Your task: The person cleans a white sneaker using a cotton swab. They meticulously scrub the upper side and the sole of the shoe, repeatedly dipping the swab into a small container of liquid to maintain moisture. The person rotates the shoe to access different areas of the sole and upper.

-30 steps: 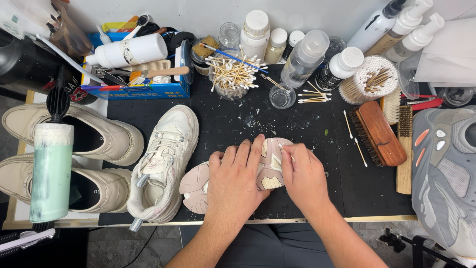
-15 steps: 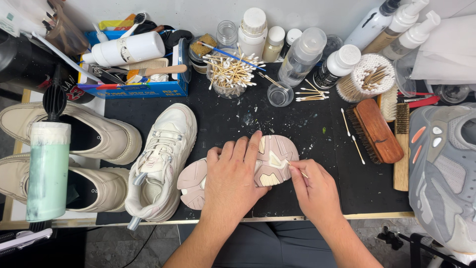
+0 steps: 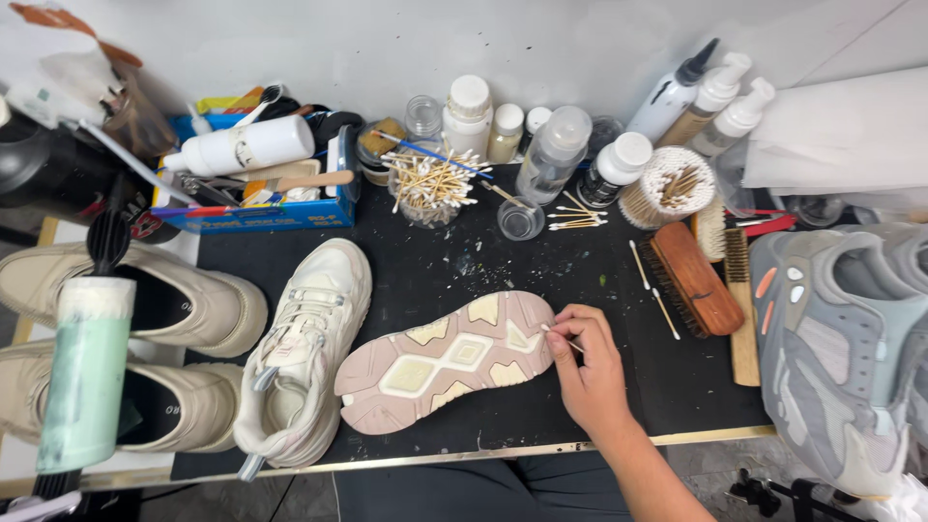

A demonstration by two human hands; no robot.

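Item: upturned shoe (image 3: pixel 447 360), sole up, on the black mat (image 3: pixel 435 261). It lies directly to the left of your fingers (image 3: pixel 568 333); its near end touches the tip of the cotton swab (image 3: pixel 559 337) you hold. Long axis: low at the far left end, rising toward your fingertips, a shallow diagonal across the mat. The rounded end by your fingers points right and slightly away from you; which end is toe or heel cannot be told for certain.

Item: your right hand (image 3: pixel 590 372). Fingers pinched closed on the swab, tip laid at the sole's edge. This is the only hand at the shoe.

Item: your left hand. Not in view.

Item: matching pale shoe (image 3: pixel 304 362), upright, beyond the far end of the sole from your fingers, touching or nearly so.

Item: wooden brush (image 3: pixel 691 280), just beyond and right of your knuckles, apart from them.

Item: cup of cotton swabs (image 3: pixel 430 188), well ahead of your fingers, leftward.

Item: small glass dish (image 3: pixel 520 218), ahead of your fingers, among bottles.

Item: grey shoe (image 3: pixel 831 338), far right.
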